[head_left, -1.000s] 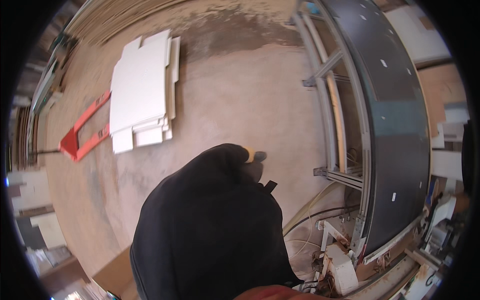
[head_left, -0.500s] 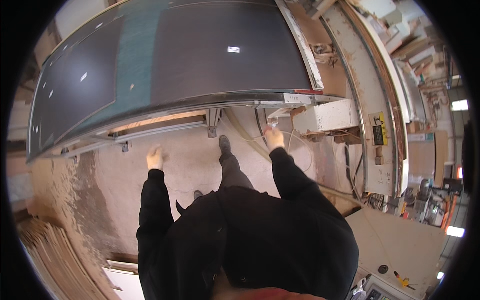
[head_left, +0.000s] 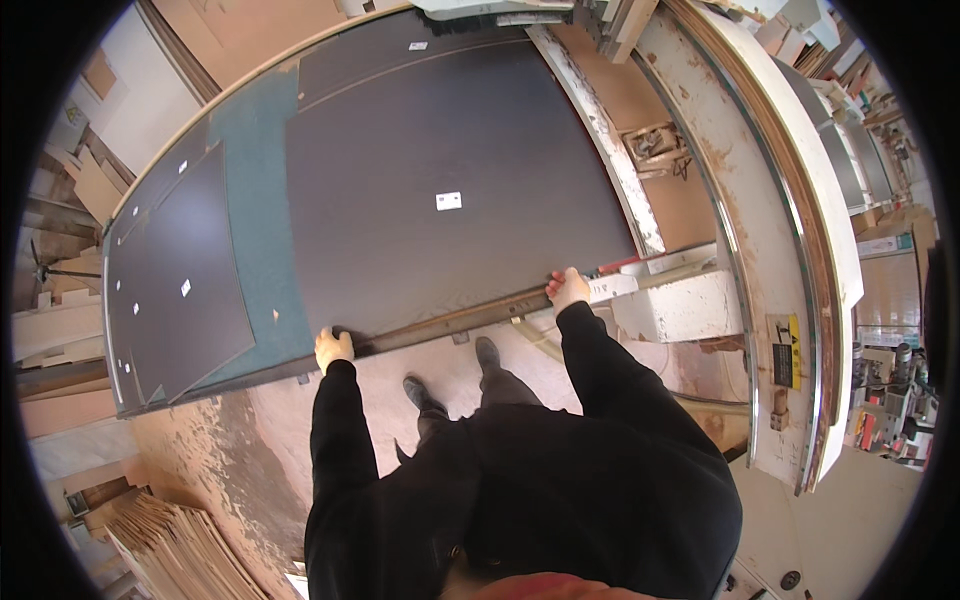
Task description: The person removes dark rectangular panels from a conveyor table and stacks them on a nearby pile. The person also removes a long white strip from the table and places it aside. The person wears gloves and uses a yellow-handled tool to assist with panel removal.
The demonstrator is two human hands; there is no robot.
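My left hand (head_left: pixel 334 348) and right hand (head_left: pixel 569 289), well apart, curl at the near edge of a dark panel (head_left: pixel 400 240); I cannot tell if they grip. It covers the right of the worktop (head_left: pixel 257 200); other panels (head_left: pixel 205 240) lie toward the left end. A pale beam (head_left: pixel 603 140) bounds the right edge, a white box (head_left: pixel 675 308) the near right corner.

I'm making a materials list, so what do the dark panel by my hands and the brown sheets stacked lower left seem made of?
The dark panel looks like laminated board, smooth and satin, from its even colour and soft sheen; its core is unclear. The brown sheets look like bare wood board or cardboard, matte, with thin tan edges.
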